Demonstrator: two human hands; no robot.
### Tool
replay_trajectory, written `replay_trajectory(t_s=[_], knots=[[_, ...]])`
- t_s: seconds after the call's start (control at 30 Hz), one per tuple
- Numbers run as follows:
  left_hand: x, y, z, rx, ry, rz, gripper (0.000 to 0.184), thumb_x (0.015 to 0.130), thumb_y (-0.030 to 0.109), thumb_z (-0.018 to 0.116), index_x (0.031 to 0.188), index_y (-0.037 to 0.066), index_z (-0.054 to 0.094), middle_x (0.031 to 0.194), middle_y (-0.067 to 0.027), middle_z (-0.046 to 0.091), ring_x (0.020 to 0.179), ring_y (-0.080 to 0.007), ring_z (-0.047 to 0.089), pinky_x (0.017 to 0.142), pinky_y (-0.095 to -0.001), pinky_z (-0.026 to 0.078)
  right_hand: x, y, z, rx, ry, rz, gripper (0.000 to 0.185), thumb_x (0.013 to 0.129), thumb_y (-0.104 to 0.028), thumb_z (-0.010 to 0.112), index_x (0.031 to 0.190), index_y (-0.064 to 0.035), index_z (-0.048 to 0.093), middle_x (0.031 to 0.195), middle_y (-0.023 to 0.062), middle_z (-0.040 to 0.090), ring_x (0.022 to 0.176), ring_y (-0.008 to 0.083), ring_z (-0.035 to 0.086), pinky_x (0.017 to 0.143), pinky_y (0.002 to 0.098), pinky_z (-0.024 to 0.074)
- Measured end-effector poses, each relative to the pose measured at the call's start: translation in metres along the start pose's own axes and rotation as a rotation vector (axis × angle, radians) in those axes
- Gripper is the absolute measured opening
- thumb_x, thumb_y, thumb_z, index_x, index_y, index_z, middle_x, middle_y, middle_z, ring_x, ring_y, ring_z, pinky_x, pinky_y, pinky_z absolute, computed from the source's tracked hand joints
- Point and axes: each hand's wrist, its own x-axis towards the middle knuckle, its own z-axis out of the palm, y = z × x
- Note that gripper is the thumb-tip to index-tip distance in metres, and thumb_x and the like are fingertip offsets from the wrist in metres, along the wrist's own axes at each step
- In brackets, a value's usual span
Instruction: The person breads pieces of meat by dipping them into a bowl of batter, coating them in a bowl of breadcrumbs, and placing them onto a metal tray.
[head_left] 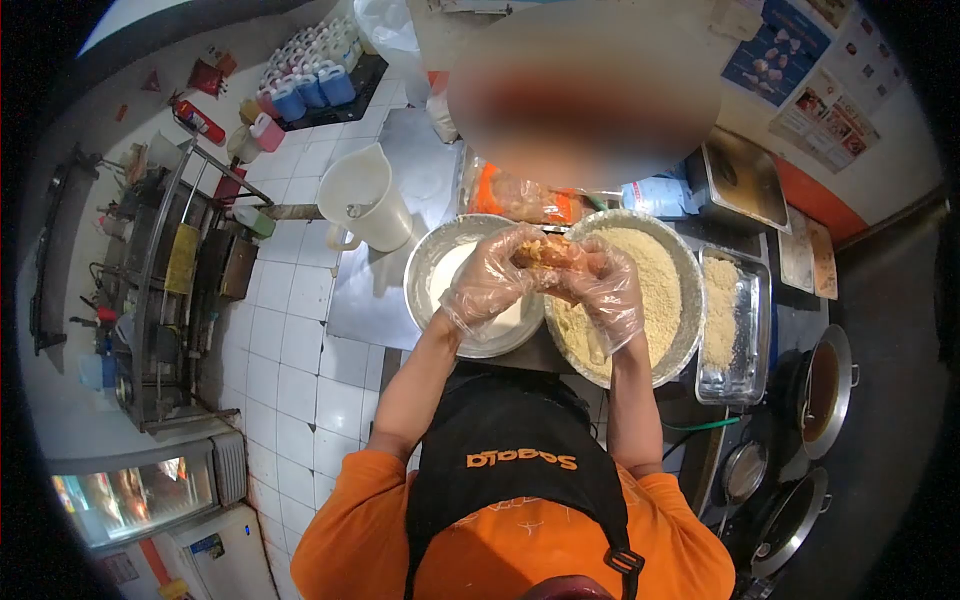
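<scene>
Above the neighbouring rims of the white-filled bowl (413, 287) and powder bowl (694, 305), with bare counter (362, 295) beside the jug (372, 195) and the tray (735, 385) close on the right, the left hand (492, 280) and right hand (608, 295) (both clear-gloved) clasped a reddish food piece (560, 256), fingers curled round it.

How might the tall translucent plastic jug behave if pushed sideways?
The translucent plastic jug looks thin-walled, so probably light and slightly flexible. Being tall, it may tip if pushed near its rim. On the smooth metal table, it could slide if pushed low.
</scene>
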Motion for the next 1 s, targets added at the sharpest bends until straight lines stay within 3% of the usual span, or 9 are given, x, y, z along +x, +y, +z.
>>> replay_trajectory(t_s=[0.33,0.4,0.5,0.67,0.73,0.77,0.8,0.83,1.0], knots=[[0.004,-0.002,0.023,0.339,0.158,0.024,0.038,0.085,-0.004,0.069,0.123,-0.001,0.062,0.110,-0.0099,0.070,0.105,-0.0151,0.065,0.092,-0.0328,0.053,0.002,0.005,-0.006,-0.248,0.126,-0.151,0.022,0.080,-0.003,0.079,0.098,0.0018,0.068,0.082,0.0062,0.071,0.074,0.0099,0.067,0.062,0.0261,0.0547],[0.003,0.001,0.031,0.433,0.277,0.264,0.034,0.082,-0.005,0.068,0.116,0.000,0.066,0.104,-0.0126,0.072,0.098,-0.0202,0.069,0.086,-0.0348,0.054,0.004,0.003,-0.005,-0.492,0.218,-0.261,0.022,0.077,-0.004,0.081,0.095,0.0022,0.068,0.078,0.0108,0.072,0.070,0.0128,0.068,0.061,0.0293,0.0546],[0.007,-0.011,0.044,0.646,0.526,0.329,0.029,0.080,-0.006,0.067,0.108,0.001,0.071,0.096,-0.0153,0.074,0.087,-0.0277,0.071,0.078,-0.0370,0.055,-0.001,-0.006,0.006,-0.835,0.322,-0.407,0.024,0.076,-0.006,0.082,0.096,0.0018,0.069,0.077,0.0139,0.072,0.069,0.0170,0.070,0.061,0.0316,0.0550],[0.009,-0.008,0.036,0.809,0.543,0.483,0.026,0.080,-0.003,0.069,0.105,0.001,0.073,0.091,-0.0168,0.074,0.079,-0.0329,0.070,0.072,-0.0388,0.054,-0.001,0.003,0.007,-0.728,0.406,-0.371,0.024,0.077,-0.007,0.082,0.094,0.0016,0.069,0.077,0.0119,0.072,0.069,0.0156,0.070,0.061,0.0330,0.0555],[0.007,-0.016,0.026,0.842,0.539,0.483,0.027,0.080,-0.002,0.069,0.107,0.001,0.073,0.092,-0.0169,0.074,0.078,-0.0327,0.070,0.072,-0.0389,0.054,0.003,0.010,-0.003,-0.643,0.361,-0.184,0.021,0.083,-0.006,0.080,0.099,0.0020,0.069,0.083,0.0112,0.073,0.073,0.0125,0.070,0.064,0.0311,0.0577],[0.008,-0.022,0.018,0.733,0.504,0.313,0.027,0.081,0.000,0.070,0.107,0.001,0.073,0.092,-0.0179,0.073,0.078,-0.0340,0.070,0.072,-0.0394,0.054,0.008,0.016,-0.008,-0.642,0.362,-0.184,0.021,0.083,-0.006,0.080,0.099,0.0020,0.069,0.083,0.0112,0.073,0.073,0.0125,0.070,0.064,0.0311,0.0577],[0.008,-0.025,0.012,0.621,0.466,0.142,0.026,0.081,0.002,0.070,0.108,0.000,0.072,0.092,-0.0189,0.073,0.079,-0.0352,0.070,0.073,-0.0399,0.055,0.011,0.025,-0.015,-0.341,0.260,-0.128,0.021,0.087,-0.005,0.077,0.104,0.0025,0.068,0.087,0.0113,0.074,0.076,0.0119,0.069,0.066,0.0295,0.0587],[0.007,-0.016,0.011,0.621,0.464,0.137,0.026,0.081,0.002,0.070,0.108,0.000,0.072,0.092,-0.0189,0.073,0.079,-0.0352,0.070,0.073,-0.0399,0.055,0.012,0.028,-0.019,-0.040,0.158,-0.072,0.021,0.090,-0.005,0.075,0.108,0.0031,0.068,0.092,0.0114,0.074,0.079,0.0112,0.069,0.068,0.0279,0.0597],[0.007,0.020,-0.005,0.972,0.330,0.145,0.021,0.090,0.019,0.067,0.104,0.004,0.073,0.096,-0.0198,0.072,0.088,-0.0371,0.069,0.078,-0.0441,0.055,0.002,0.039,-0.043,0.026,0.099,0.084,0.025,0.094,-0.005,0.071,0.117,0.0035,0.065,0.097,0.0128,0.074,0.081,0.0162,0.072,0.069,0.0278,0.0614]])
